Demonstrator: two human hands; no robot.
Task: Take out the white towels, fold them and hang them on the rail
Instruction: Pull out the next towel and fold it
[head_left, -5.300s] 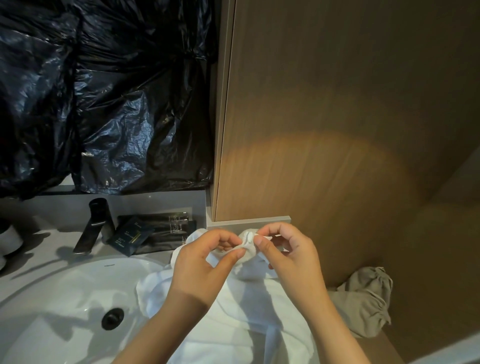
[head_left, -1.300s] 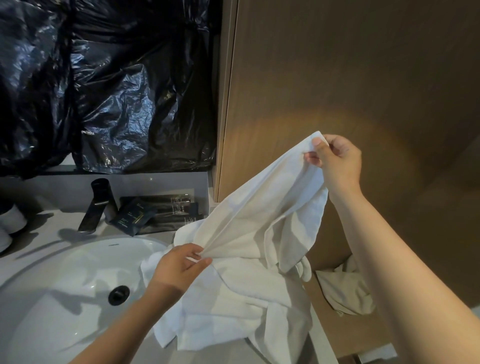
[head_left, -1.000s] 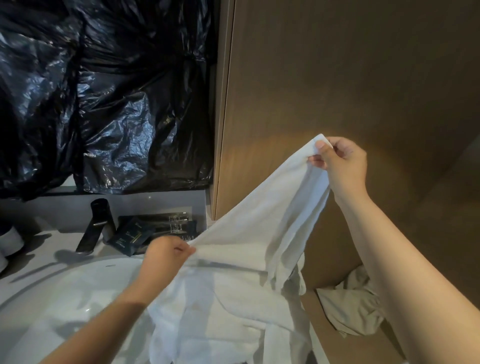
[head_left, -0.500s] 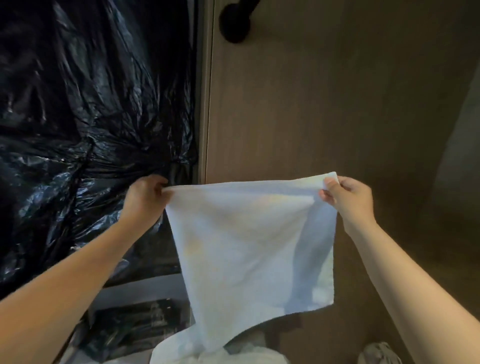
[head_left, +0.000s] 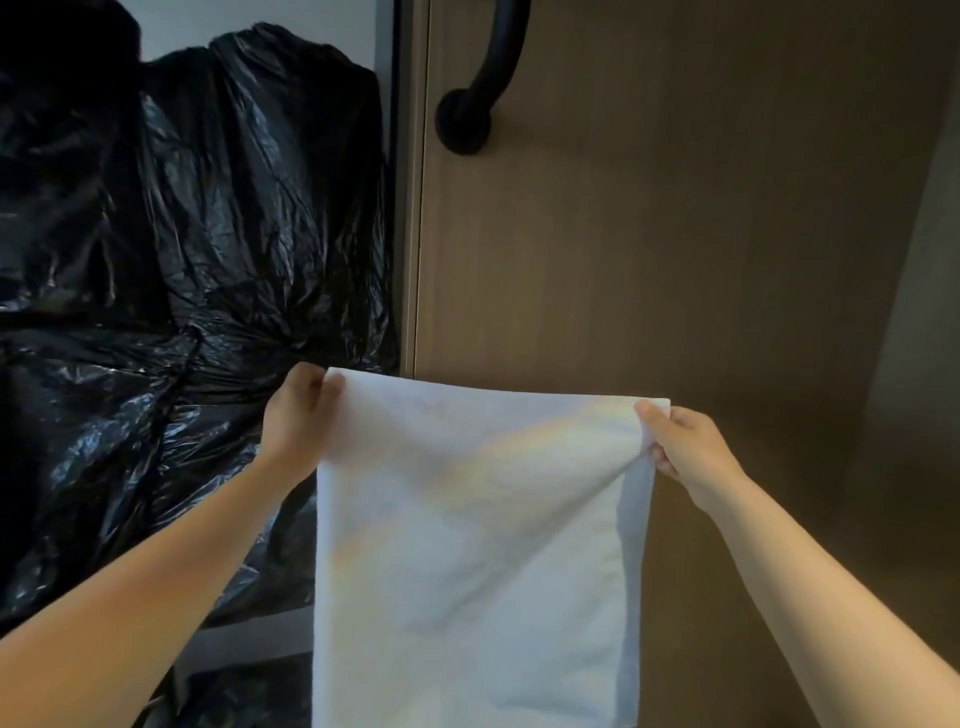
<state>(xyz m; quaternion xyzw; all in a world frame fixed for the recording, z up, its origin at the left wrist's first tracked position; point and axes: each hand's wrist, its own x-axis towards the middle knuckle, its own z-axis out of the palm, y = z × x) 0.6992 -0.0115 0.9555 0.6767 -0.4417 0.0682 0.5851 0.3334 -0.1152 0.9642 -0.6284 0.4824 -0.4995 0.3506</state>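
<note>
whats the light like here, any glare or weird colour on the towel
Head view: dim, warm light, the wooden panel darkening to the right. Head view: a faint rainbow tint runs across the white towel pinched by the left hand and right hand, its weave soft. Head view: glare streaks on the black plastic; the black rail is a near silhouette.

White towel (head_left: 467, 545); above, perhaps the rail (head_left: 485, 73)
</note>
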